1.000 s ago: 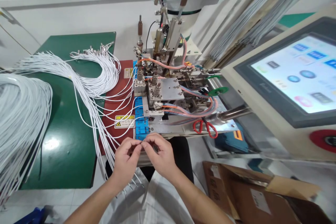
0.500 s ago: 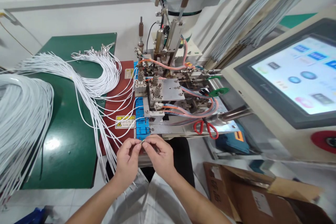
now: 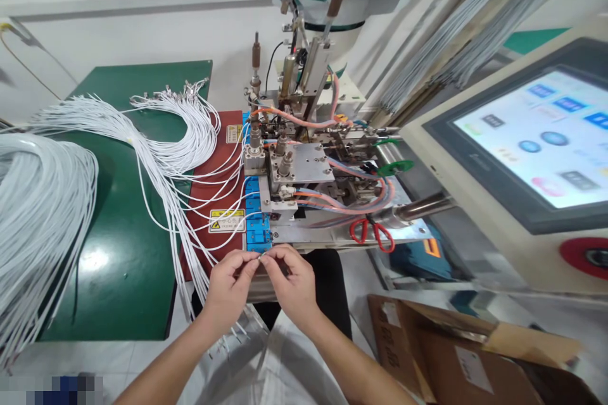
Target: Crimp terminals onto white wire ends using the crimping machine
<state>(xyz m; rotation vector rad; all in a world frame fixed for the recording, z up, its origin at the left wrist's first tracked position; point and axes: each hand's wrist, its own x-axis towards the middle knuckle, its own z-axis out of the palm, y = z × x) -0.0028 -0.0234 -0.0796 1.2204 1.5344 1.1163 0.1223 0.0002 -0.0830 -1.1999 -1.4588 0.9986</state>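
My left hand (image 3: 229, 285) and my right hand (image 3: 291, 281) meet fingertip to fingertip at the machine's front edge. Both pinch the small end of a cable (image 3: 261, 256), where thin wires show; most of it is hidden by the fingers. Just beyond them is a row of blue clamp blocks (image 3: 258, 235), with white cables (image 3: 223, 192) leading into it from the left. A bundle of white cables (image 3: 183, 253) hangs over the red plate (image 3: 204, 205), close to my left hand.
A green table (image 3: 137, 304) bears a large cable coil (image 3: 42, 202). The metal machine (image 3: 304, 161) stands ahead, with red-handled scissors (image 3: 372, 234) on its front edge. At right are a touchscreen (image 3: 536, 139), a red button (image 3: 586, 258) and an open cardboard box (image 3: 456, 354).
Both hands have shifted very slightly to the right, fingertips still together on the cable end. The machine and cable bundles look unchanged.
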